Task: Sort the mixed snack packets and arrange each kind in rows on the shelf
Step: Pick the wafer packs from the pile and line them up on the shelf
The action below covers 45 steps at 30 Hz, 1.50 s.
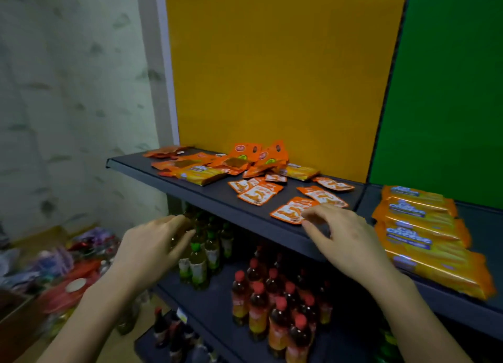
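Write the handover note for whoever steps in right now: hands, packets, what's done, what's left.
Left hand: open, holding nothing, in front of the shelf edge.
Right hand: fingertips at the nearest small packet; cannot tell whether it pinches it.
Done: long orange packs lie in a row on the right.
Left: mixed pile at the back is unsorted; loose small packets are scattered, not in rows.

The small packets (260, 194) were orange and white, the long packets (424, 236) yellow-orange with blue lettering. The shelf (206, 192) was dark grey-blue, behind it a yellow panel (272, 63) and a green panel (449, 90).
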{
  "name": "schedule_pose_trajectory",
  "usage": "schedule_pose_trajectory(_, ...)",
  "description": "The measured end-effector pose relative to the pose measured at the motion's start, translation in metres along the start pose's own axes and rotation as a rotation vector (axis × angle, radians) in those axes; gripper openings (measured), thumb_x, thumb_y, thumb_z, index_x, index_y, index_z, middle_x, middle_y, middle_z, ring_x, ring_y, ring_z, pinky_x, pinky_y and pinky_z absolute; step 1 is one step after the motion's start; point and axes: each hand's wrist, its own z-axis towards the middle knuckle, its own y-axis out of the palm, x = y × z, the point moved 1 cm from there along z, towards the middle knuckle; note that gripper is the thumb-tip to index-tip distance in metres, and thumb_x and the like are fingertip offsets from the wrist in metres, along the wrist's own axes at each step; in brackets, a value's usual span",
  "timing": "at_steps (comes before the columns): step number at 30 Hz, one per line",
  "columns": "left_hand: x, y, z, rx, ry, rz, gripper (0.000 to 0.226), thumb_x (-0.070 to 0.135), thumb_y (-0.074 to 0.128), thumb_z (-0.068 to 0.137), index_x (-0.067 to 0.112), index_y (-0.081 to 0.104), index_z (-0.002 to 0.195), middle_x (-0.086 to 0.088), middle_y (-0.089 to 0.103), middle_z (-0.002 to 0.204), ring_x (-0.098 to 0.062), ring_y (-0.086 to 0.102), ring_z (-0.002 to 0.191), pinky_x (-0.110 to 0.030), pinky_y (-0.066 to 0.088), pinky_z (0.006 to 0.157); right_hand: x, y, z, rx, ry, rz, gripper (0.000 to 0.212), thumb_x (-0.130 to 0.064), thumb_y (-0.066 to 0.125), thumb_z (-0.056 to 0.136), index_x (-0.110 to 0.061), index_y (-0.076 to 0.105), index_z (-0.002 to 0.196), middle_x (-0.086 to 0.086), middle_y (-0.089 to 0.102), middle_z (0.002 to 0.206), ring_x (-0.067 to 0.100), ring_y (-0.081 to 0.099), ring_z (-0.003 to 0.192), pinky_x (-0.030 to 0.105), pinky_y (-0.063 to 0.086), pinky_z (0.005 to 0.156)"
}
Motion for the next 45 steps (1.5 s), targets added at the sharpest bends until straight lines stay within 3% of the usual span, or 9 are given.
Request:
schedule_pose_trajectory(5,-0.067,0.012,0.002,-0.017,0.041,0.022,0.052,0.057,0.025,0.082,0.026,0.065,0.09,0.009,0.068,0.077,-0.015,0.067,0.067,-0.025,0.043,0.047,-0.034,0.037,0.015,0.02,0.096,-0.008,0.023,-0.039,0.046,0.093,-0.034,0.059,0.111,-0.017,0.059,0.117,0.008,0.053,0.113,0.025,0.039,0.074)
schedule_pose_trajectory(9,-0.1,0.015,0.024,-0.027,-0.001,-0.042,0.036,0.051,0.039,0.091,0.024,0.061,0.103,0.006,0.067,0.097,-0.019,0.065,0.089,-0.03,0.046,0.063,-0.048,0.048,0.041,0.019,0.162,-0.022,0.02,-0.037,0.048,0.092,-0.033,0.061,0.107,-0.014,0.061,0.114,0.013,0.055,0.111,0.031,0.045,0.08)
schedule_pose_trajectory(14,-0.128,0.032,0.069,-0.023,-0.026,-0.142,0.03,0.046,0.044,0.091,0.022,0.058,0.102,0.006,0.065,0.101,-0.019,0.062,0.092,-0.034,0.052,0.072,-0.043,0.059,0.083,0.066,0.213,-0.062,0.019,-0.031,0.053,0.09,-0.025,0.065,0.104,-0.004,0.066,0.112,0.02,0.058,0.108,0.037,0.048,0.086)
schedule_pose_trajectory(23,-0.153,0.112,0.175,-0.119,-0.063,-0.259,0.044,0.047,0.048,0.089,0.013,0.054,0.117,-0.005,0.06,0.12,-0.023,0.053,0.111,-0.039,0.048,0.088,0.0,0.086,0.176,0.027,0.374,-0.165,0.021,-0.029,0.054,0.09,-0.02,0.066,0.104,0.004,0.067,0.11,0.026,0.06,0.102,0.036,0.048,0.081)
schedule_pose_trajectory(28,-0.168,0.143,0.228,-0.372,-0.169,-0.191,0.081,0.075,0.042,0.075,0.007,0.051,0.118,-0.014,0.056,0.125,-0.03,0.052,0.113,-0.04,0.045,0.091,0.034,0.093,0.225,-0.06,0.546,-0.195,0.028,-0.029,0.05,0.093,-0.018,0.061,0.116,0.007,0.062,0.123,0.029,0.056,0.112,0.035,0.045,0.086)
schedule_pose_trajectory(32,-0.175,0.158,0.253,-0.512,-0.206,-0.242,0.092,0.082,0.047,0.062,0.008,0.05,0.117,-0.012,0.055,0.126,-0.028,0.053,0.11,-0.036,0.042,0.086,0.06,0.099,0.247,-0.076,0.664,-0.195,0.033,-0.027,0.051,0.092,-0.012,0.059,0.121,0.013,0.059,0.128,0.03,0.054,0.116,0.034,0.044,0.09)
schedule_pose_trajectory(36,-0.178,0.16,0.271,-0.643,-0.206,-0.352,0.093,0.077,0.059,0.058,0.009,0.047,0.121,-0.007,0.053,0.127,-0.021,0.05,0.1,-0.03,0.041,0.08,0.075,0.104,0.256,-0.152,0.797,-0.228,0.039,-0.03,0.051,0.093,-0.004,0.057,0.121,0.019,0.056,0.129,0.033,0.053,0.118,0.032,0.043,0.088)
schedule_pose_trajectory(40,-0.179,0.161,0.278,-0.732,-0.202,-0.437,0.099,0.067,0.067,0.06,0.01,0.034,0.133,-0.006,0.044,0.138,-0.021,0.048,0.115,-0.027,0.037,0.083,0.08,0.111,0.263,-0.235,0.884,-0.177,0.051,-0.044,0.046,0.094,0.001,0.059,0.114,0.021,0.057,0.126,0.033,0.054,0.114,0.028,0.037,0.076)
schedule_pose_trajectory(45,-0.176,0.16,0.279,-0.761,-0.188,-0.602,0.098,0.055,0.073,0.063,0.011,0.025,0.136,-0.004,0.039,0.141,-0.016,0.044,0.109,-0.025,0.035,0.085,0.074,0.122,0.275,-0.216,0.987,-0.131,0.07,-0.061,0.046,0.086,0.001,0.058,0.116,0.019,0.056,0.129,0.034,0.053,0.116,0.033,0.043,0.085)
